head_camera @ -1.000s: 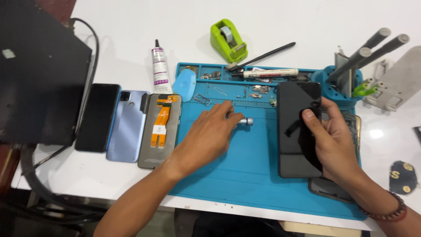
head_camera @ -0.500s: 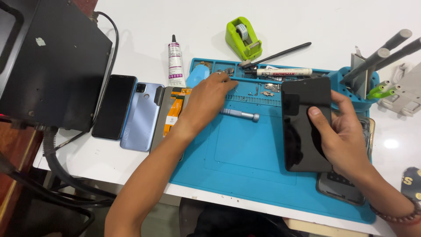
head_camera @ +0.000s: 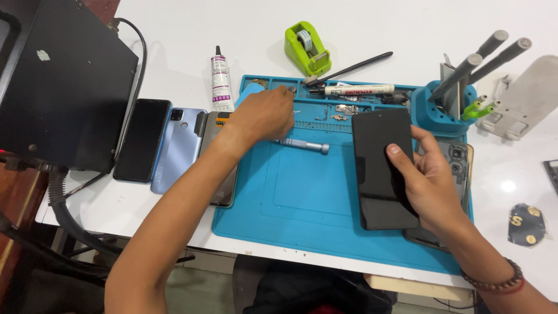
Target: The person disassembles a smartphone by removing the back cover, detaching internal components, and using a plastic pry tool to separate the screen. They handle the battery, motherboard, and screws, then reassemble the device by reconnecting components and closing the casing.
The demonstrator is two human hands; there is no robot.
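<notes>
My right hand [head_camera: 429, 177] grips a black phone [head_camera: 381, 168] screen up, held just above the blue work mat [head_camera: 302, 197] at its right side. My left hand [head_camera: 261, 116] reaches to the mat's upper left, fingers pinched together over the small parts trays [head_camera: 325, 110] along the mat's top edge; what it pinches is too small to tell. A small silver-blue screwdriver [head_camera: 303, 145] lies on the mat just below that hand. An opened phone [head_camera: 224, 168] lies partly hidden under my left forearm.
Left of the mat lie a light blue phone back [head_camera: 177, 150] and a black phone [head_camera: 142, 139], beside a big black box [head_camera: 58, 87] with cables. A glue tube [head_camera: 219, 81], green tape dispenser [head_camera: 307, 49], white marker [head_camera: 360, 90], blue tool holder [head_camera: 450, 104] and another phone back [head_camera: 456, 160] are around.
My left hand let the screwdriver lie on the mat and moved up to the parts trays. The right hand keeps the black phone; the camera shifted.
</notes>
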